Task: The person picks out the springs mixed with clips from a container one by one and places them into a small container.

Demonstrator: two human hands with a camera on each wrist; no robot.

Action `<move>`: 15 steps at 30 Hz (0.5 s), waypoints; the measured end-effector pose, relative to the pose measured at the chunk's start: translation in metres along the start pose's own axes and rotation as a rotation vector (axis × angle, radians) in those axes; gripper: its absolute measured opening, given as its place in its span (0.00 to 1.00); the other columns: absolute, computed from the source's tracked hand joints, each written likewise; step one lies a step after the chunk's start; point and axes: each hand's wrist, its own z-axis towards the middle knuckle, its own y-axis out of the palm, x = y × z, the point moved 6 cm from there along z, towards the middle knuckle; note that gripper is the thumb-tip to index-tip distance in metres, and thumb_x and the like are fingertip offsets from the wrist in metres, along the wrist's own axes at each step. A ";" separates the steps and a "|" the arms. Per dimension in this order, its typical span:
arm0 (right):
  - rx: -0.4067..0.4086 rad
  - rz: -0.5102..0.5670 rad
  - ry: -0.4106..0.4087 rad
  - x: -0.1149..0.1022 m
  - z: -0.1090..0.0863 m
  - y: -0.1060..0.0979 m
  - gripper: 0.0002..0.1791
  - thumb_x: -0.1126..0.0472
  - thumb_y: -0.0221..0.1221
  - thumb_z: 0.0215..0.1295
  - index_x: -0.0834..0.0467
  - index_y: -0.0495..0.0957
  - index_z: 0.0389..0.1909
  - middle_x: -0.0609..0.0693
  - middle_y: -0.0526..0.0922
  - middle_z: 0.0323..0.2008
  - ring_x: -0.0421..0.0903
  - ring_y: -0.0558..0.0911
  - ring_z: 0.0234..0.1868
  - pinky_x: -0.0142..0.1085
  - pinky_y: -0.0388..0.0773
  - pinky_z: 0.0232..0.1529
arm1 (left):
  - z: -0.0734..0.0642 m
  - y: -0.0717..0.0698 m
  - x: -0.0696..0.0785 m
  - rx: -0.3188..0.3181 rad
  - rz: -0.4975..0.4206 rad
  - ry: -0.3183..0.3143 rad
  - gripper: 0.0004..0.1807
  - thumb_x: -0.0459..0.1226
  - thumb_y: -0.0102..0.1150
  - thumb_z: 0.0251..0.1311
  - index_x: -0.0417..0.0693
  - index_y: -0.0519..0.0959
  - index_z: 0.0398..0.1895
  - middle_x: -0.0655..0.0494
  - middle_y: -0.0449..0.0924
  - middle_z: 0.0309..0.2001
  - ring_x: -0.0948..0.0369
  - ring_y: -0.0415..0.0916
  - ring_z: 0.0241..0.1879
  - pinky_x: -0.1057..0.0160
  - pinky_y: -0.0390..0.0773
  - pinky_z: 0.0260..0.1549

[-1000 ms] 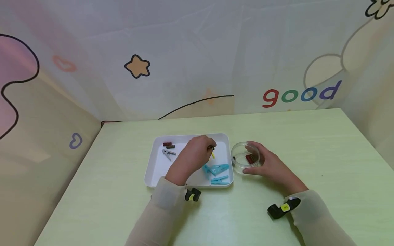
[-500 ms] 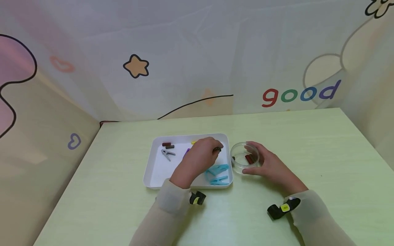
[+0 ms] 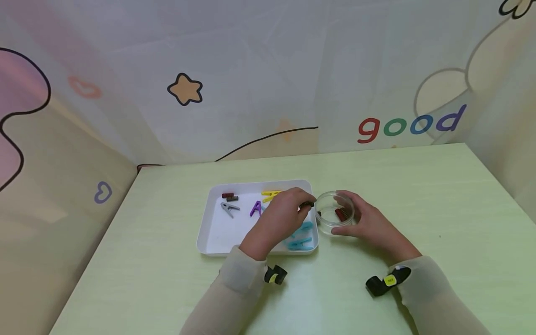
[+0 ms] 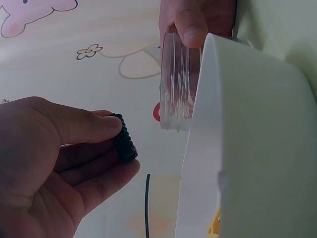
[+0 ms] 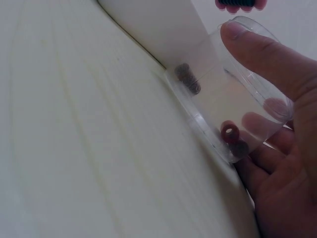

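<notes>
A dark coil spring (image 4: 125,139) is pinched between the thumb and fingers of my left hand (image 3: 282,216), held above the right edge of the white tray (image 3: 205,232). Just right of the tray stands a clear round jar (image 3: 334,193), which my right hand (image 3: 368,225) grips from its right side. In the right wrist view my thumb lies across the jar near its rim, with several springs inside, among them a red spring (image 5: 229,132). In the tray's far left corner lie a red spring (image 3: 228,195) and a dark spring (image 3: 232,198).
The tray also holds a grey clip (image 3: 230,208), a purple clip (image 3: 256,208), yellow clips (image 3: 270,193) and light blue clips (image 3: 299,244), partly hidden by my left hand. Below is a pale green table (image 3: 125,279); a printed cloth (image 3: 259,83) hangs behind it.
My left hand has moved right with the dark spring, from over the tray's middle to near the jar. The purple and yellow clips have come into view. My right hand stays on the jar.
</notes>
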 end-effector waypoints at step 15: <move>-0.002 0.005 0.001 0.001 0.001 0.000 0.53 0.40 0.71 0.48 0.41 0.53 0.73 0.53 0.63 0.72 0.58 0.61 0.73 0.61 0.59 0.68 | -0.004 0.003 0.005 0.085 -0.084 0.047 0.12 0.36 0.57 0.67 0.48 0.82 0.51 0.55 0.82 0.50 0.60 0.80 0.49 0.67 0.79 0.51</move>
